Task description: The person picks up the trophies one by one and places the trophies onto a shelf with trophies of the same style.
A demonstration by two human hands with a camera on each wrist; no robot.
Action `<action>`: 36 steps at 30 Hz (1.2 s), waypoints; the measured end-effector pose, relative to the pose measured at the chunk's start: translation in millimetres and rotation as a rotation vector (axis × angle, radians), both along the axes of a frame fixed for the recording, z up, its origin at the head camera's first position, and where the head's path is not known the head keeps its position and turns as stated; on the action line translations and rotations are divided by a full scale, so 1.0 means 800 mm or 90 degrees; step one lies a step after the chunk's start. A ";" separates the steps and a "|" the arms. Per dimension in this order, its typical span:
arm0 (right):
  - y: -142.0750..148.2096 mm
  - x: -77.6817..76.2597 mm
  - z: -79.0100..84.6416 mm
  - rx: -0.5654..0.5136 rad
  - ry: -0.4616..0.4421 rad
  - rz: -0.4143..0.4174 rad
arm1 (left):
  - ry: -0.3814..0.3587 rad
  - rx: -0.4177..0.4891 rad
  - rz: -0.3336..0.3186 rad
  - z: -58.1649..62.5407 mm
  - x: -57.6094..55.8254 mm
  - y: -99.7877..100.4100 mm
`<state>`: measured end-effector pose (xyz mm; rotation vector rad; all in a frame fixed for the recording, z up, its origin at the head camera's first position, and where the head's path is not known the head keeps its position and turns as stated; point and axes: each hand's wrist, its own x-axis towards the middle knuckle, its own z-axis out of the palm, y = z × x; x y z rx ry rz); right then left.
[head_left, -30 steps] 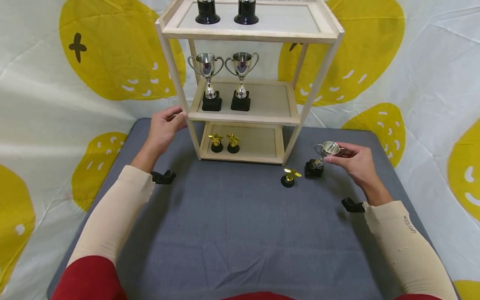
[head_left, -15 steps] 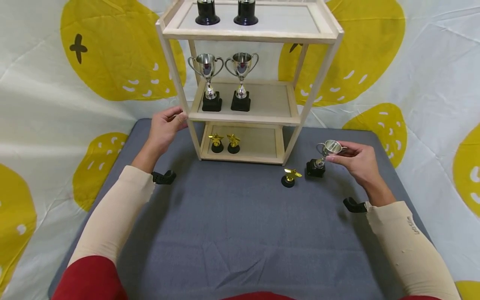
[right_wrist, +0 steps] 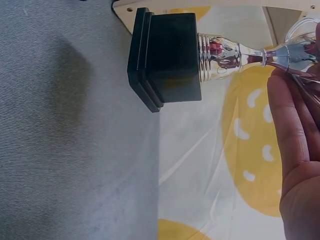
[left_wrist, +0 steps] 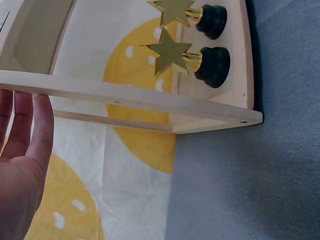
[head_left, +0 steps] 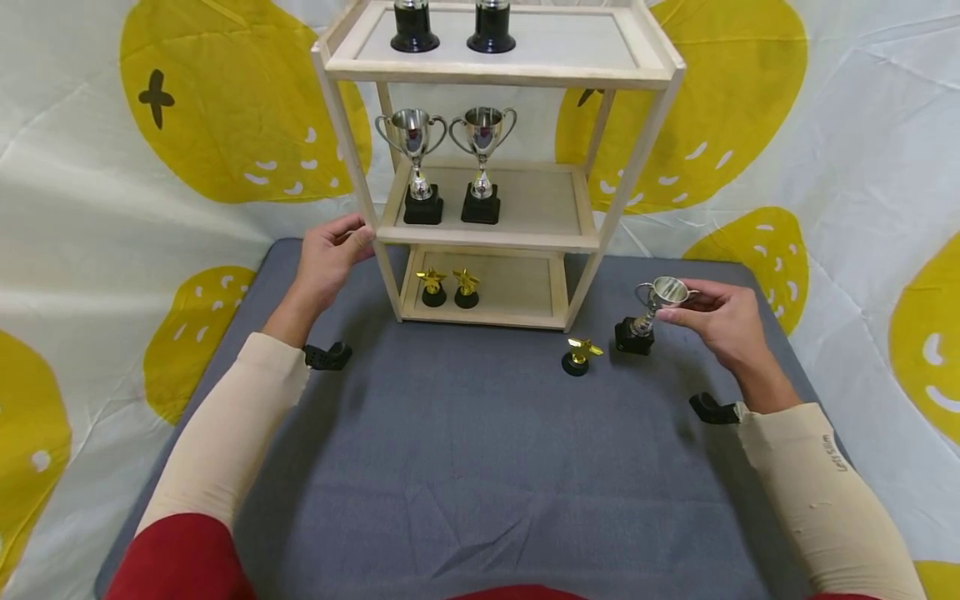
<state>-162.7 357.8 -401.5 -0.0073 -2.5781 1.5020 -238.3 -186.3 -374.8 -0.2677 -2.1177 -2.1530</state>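
My right hand (head_left: pixel 723 321) grips a small silver trophy cup (head_left: pixel 642 325) by its bowl and handle, right of the shelf. The cup leans slightly, its square black base lowest. In the right wrist view, that base (right_wrist: pixel 172 57) stands apart from its shadow on the cloth. My left hand (head_left: pixel 326 254) holds the left post of the wooden shelf (head_left: pixel 487 239), with some fingertips hidden behind the post (left_wrist: pixel 130 100). A gold star trophy (head_left: pixel 577 357) on a round black base stands on the table, left of the held cup.
Two larger silver cups, the left cup (head_left: pixel 420 167) and the right cup (head_left: pixel 482 167), stand on the middle tier. Below them are two gold star trophies (head_left: pixel 432 287). Black trophy bases (head_left: pixel 491 29) show on the top tier. Grey cloth (head_left: pixel 480 450) covers the table.
My right hand and the silver cup have shifted a little to the right and slightly up in the head view. My left hand stays at the shelf post.
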 end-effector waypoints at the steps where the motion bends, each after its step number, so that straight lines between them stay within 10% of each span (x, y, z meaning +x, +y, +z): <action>1: 0.000 0.000 0.001 0.000 0.003 -0.001 | 0.001 -0.002 0.000 0.000 0.000 0.000; 36: -0.009 0.011 0.039 -0.031 0.059 0.010 | -0.003 -0.001 0.002 0.001 0.002 0.000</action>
